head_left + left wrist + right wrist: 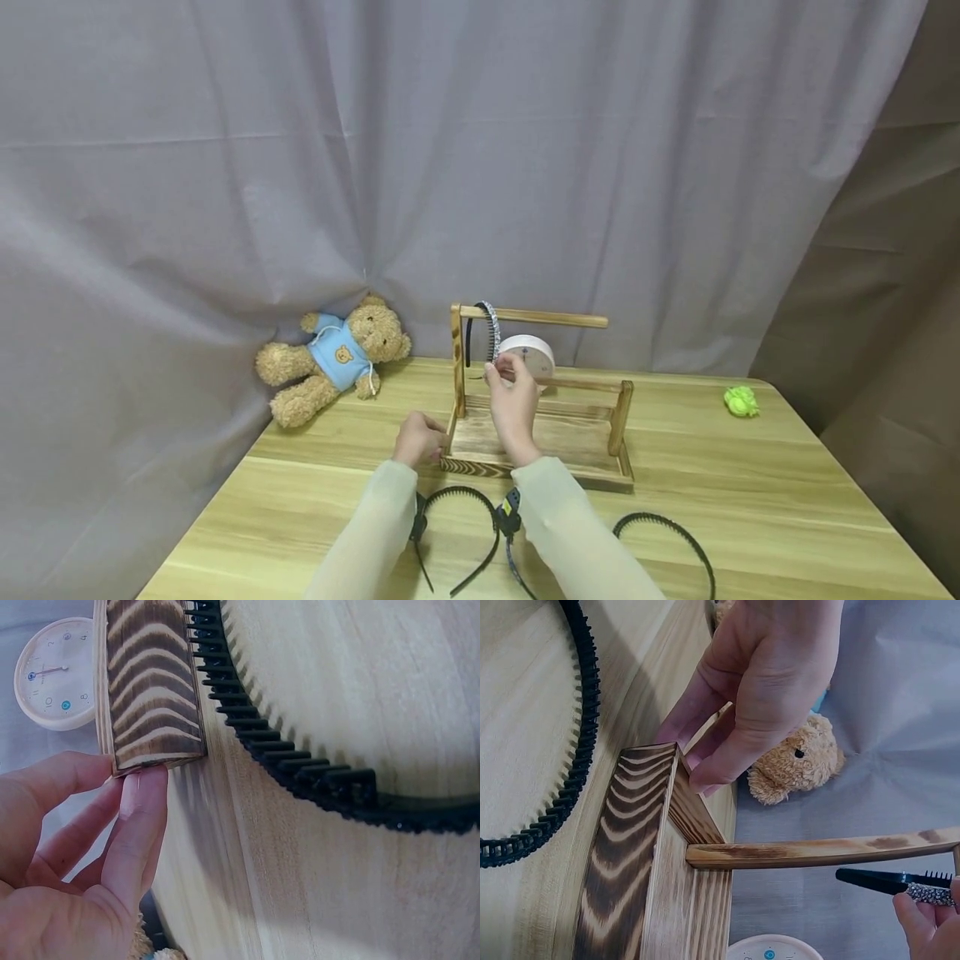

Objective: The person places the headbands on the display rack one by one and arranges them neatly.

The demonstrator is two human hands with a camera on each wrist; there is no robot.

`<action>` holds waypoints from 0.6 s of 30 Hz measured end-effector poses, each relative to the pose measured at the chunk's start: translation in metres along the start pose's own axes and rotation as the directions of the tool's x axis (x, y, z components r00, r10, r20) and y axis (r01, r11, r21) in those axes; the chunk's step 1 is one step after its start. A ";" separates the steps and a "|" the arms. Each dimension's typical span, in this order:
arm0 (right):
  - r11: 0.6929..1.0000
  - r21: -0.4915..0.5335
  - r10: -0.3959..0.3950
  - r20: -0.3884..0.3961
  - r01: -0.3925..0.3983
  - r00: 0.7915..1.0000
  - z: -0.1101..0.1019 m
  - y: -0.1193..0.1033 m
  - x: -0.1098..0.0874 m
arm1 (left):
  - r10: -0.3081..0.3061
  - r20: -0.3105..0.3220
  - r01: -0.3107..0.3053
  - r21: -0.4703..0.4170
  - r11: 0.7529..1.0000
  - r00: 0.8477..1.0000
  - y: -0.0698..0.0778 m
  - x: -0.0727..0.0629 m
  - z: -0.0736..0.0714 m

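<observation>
A wooden rack (480, 468) with a tray base and a top bar stands on the table. My left hand (420, 439) pinches its front left corner; in the left wrist view the thumb and fingers lie on either side of the patterned wood edge. From the top bar, near its upright post, hangs a black toothed headband with a silver glittery cover (493, 325). My right hand (515, 408) pinches its lower end between thumb and fingertips. In the right wrist view the black tip of the headband (870, 880) sticks out past those fingers.
Black toothed headbands (459, 490) (678, 533) lie on the table in front of the rack, one between my forearms. Behind the rack is a round white clock (534, 354). A teddy bear (337, 358) leans at the left, and a bright green bundle (741, 402) sits far right.
</observation>
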State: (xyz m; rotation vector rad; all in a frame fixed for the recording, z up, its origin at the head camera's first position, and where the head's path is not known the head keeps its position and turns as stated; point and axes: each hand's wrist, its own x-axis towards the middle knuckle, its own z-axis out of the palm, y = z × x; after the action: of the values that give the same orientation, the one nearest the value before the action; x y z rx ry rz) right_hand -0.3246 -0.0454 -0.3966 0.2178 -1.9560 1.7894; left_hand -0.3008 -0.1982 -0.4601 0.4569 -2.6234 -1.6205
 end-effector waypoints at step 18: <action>1.000 0.008 0.022 0.031 -0.022 0.999 -0.002 -0.001 -0.010 | 0.001 0.002 -0.001 0.013 1.000 1.000 0.000 0.000 0.000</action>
State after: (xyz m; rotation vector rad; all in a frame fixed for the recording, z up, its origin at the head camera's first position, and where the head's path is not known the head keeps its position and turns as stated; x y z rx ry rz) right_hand -0.3155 -0.0454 -0.4002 0.2287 -1.9797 1.8191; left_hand -0.3003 -0.1980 -0.4604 0.4552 -2.6362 -1.6059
